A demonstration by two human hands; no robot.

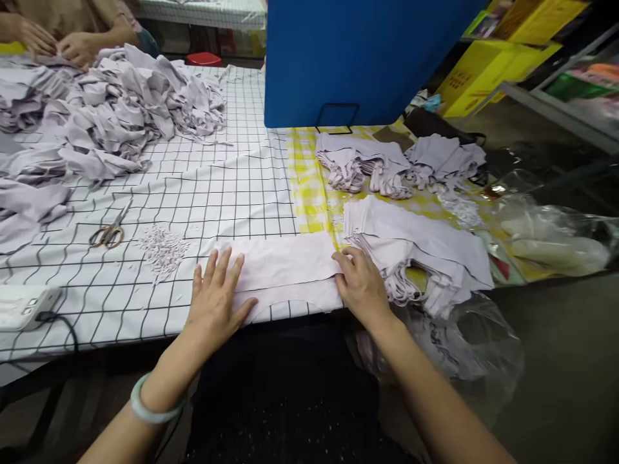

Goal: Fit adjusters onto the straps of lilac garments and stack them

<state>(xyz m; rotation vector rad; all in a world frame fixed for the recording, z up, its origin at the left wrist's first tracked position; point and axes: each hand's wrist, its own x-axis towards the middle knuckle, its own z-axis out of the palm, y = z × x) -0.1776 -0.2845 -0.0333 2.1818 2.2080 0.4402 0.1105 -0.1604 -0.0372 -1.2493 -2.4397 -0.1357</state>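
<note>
A pale lilac garment (pixel 285 270) lies flat and folded at the table's near edge. My left hand (pixel 215 299) rests palm down on its left end, fingers spread. At the garment's right end, my right hand (pixel 360 283) presses down with fingers curled against the fabric edge. Right beside that hand sits a stack of folded lilac garments (pixel 416 245). Further back lie two more bundles of the same cloth (pixel 367 164).
A big heap of lilac garments (pixel 111 109) fills the far left, where another person's hands (pixel 58 42) work. Scissors (pixel 109 233) and cloth trimmings (pixel 162 248) lie on the checked tablecloth (pixel 232 180). A blue board (pixel 362 58) stands behind; clear plastic bags (pixel 546 232) lie right.
</note>
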